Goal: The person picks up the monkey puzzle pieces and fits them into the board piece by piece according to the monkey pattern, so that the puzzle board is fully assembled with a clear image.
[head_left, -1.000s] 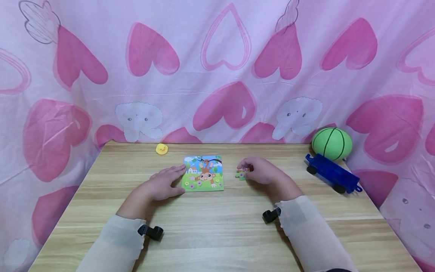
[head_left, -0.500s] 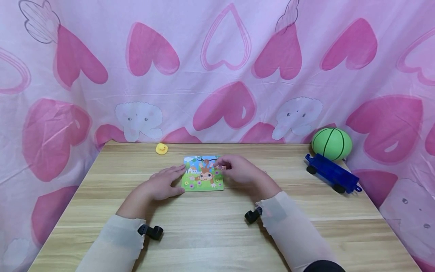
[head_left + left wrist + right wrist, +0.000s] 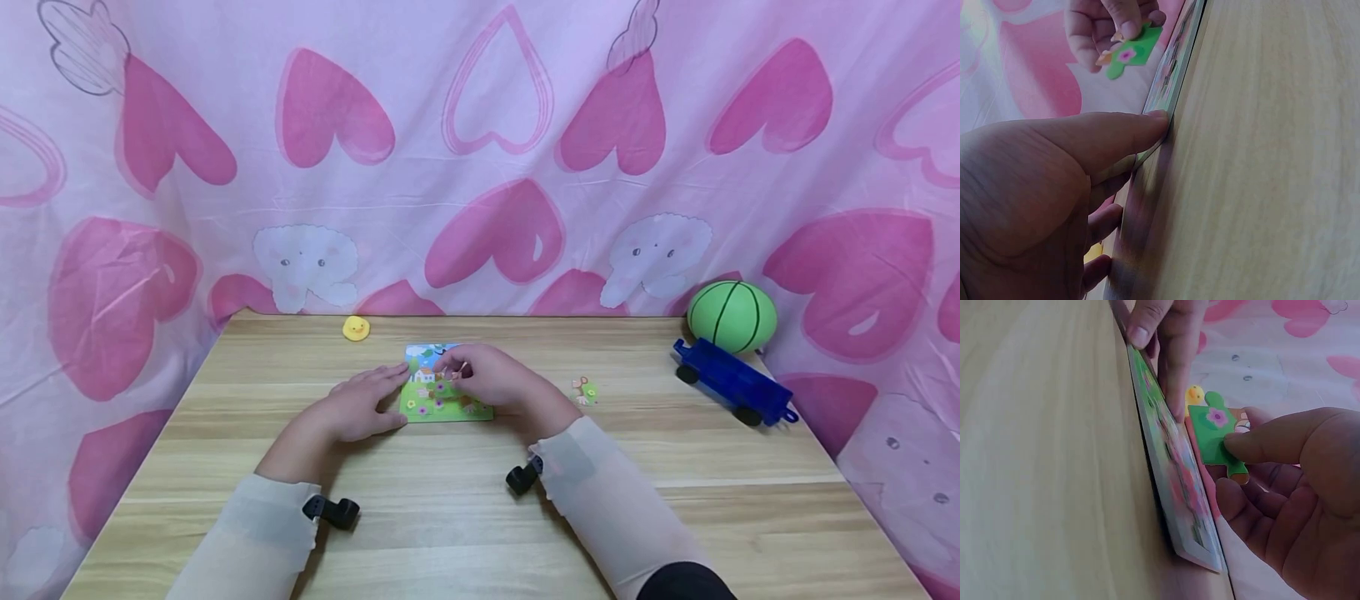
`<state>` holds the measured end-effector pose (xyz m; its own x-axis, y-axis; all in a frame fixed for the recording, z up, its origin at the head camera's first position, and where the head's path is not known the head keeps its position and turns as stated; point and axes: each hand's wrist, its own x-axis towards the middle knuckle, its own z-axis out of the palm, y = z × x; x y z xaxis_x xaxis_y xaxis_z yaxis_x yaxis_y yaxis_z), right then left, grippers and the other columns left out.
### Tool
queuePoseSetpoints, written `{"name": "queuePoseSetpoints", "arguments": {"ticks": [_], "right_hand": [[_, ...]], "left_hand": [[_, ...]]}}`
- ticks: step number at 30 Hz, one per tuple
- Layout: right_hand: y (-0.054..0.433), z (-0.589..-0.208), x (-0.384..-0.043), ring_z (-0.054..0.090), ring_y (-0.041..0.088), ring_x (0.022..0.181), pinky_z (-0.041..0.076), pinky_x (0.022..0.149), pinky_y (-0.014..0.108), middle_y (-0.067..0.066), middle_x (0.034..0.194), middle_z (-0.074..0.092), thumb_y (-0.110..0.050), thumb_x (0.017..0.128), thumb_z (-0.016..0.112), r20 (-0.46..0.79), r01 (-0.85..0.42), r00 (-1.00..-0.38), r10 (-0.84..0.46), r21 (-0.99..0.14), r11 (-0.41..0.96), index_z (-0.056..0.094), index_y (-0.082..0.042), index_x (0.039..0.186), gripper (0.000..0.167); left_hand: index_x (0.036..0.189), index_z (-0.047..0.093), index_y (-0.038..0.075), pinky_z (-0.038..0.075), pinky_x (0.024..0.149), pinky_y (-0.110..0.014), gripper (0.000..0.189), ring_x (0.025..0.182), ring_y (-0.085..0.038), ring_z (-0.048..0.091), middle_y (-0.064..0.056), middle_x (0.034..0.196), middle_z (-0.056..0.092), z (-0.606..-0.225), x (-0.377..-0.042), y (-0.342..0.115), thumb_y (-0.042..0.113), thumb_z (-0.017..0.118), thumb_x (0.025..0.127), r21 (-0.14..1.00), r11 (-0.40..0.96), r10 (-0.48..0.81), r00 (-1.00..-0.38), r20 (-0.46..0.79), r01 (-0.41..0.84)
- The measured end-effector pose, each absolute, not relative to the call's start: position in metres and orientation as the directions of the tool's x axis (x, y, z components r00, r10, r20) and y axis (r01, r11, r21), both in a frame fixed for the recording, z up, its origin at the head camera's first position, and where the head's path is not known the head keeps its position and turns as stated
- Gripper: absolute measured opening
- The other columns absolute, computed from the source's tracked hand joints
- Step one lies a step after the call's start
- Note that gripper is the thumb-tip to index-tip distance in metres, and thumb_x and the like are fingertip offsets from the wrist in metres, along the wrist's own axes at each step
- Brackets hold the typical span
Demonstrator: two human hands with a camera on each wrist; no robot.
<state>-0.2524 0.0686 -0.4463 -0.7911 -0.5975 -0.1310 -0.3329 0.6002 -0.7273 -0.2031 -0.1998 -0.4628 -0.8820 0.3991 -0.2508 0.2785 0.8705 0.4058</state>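
Observation:
A square puzzle board [image 3: 435, 408] with a cartoon meadow and house picture lies mid-table. My left hand [image 3: 363, 404] rests at its left side, fingers extended; in the left wrist view the thumb [image 3: 1129, 134] presses on the board's edge. My right hand [image 3: 491, 379] is over the board, hiding its upper right part. Between thumb and fingers it pinches a green puzzle piece [image 3: 1213, 434] with a pink flower, held above the board's face in the right wrist view. Another small puzzle piece [image 3: 584, 391] lies on the table, right of the right wrist.
A yellow rubber duck [image 3: 356, 328] sits near the table's back edge, left of the board. At the back right stand a green ball [image 3: 732, 317] and a blue toy wagon [image 3: 735, 383] with black wheels. A pink heart-print cloth [image 3: 495, 233] hangs behind the table.
From right of the board, my right hand has moved left over it, carrying the pinched puzzle piece. The other piece on the table has come into view. My left hand has stayed put.

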Motion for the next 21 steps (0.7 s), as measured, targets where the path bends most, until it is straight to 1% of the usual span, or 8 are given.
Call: {"name": "queuePoseSetpoints", "arguments": {"ticks": [7, 10, 16, 21], "right_hand": [[0.064, -0.457, -0.254, 0.063, 0.015, 0.096, 0.056, 0.087, 0.029, -0.006, 0.106, 0.070, -0.010, 0.102, 0.068, -0.159, -0.351, -0.771, -0.617, -0.703, 0.619, 0.074, -0.027, 0.118, 0.025], [0.064, -0.460, -0.254, 0.063, 0.014, 0.094, 0.055, 0.086, 0.030, -0.006, 0.104, 0.071, -0.009, 0.100, 0.071, -0.158, -0.362, -0.771, -0.617, -0.689, 0.628, 0.074, -0.026, 0.116, 0.023], [0.064, -0.461, -0.253, 0.063, 0.012, 0.093, 0.056, 0.085, 0.028, -0.008, 0.100, 0.070, -0.010, 0.097, 0.075, -0.137, -0.414, -0.761, -0.634, -0.650, 0.638, 0.075, -0.022, 0.116, 0.023], [0.063, -0.465, -0.254, 0.063, 0.011, 0.093, 0.056, 0.086, 0.027, -0.008, 0.102, 0.071, -0.009, 0.094, 0.079, -0.121, -0.429, -0.758, -0.641, -0.648, 0.630, 0.076, -0.020, 0.117, 0.026]], "left_hand": [[0.170, 0.033, 0.021, 0.023, 0.126, -0.079, 0.081, 0.166, -0.044, 0.022, -0.003, 0.180, 0.027, -0.461, -0.203, -0.200, 0.048, 0.069, 0.102, 0.404, 0.872, 0.394, -0.884, -0.251, 0.275], [0.170, 0.033, 0.021, 0.022, 0.126, -0.079, 0.081, 0.166, -0.044, 0.022, -0.003, 0.180, 0.027, -0.462, -0.203, -0.200, 0.047, 0.069, 0.102, 0.407, 0.872, 0.394, -0.884, -0.252, 0.273], [0.170, 0.032, 0.022, 0.021, 0.127, -0.078, 0.081, 0.166, -0.044, 0.022, -0.003, 0.180, 0.026, -0.464, -0.203, -0.201, 0.048, 0.069, 0.103, 0.417, 0.868, 0.396, -0.882, -0.254, 0.270], [0.170, 0.032, 0.023, 0.021, 0.127, -0.078, 0.082, 0.166, -0.044, 0.022, -0.002, 0.180, 0.026, -0.465, -0.204, -0.201, 0.048, 0.069, 0.102, 0.416, 0.869, 0.396, -0.882, -0.255, 0.269]]}}
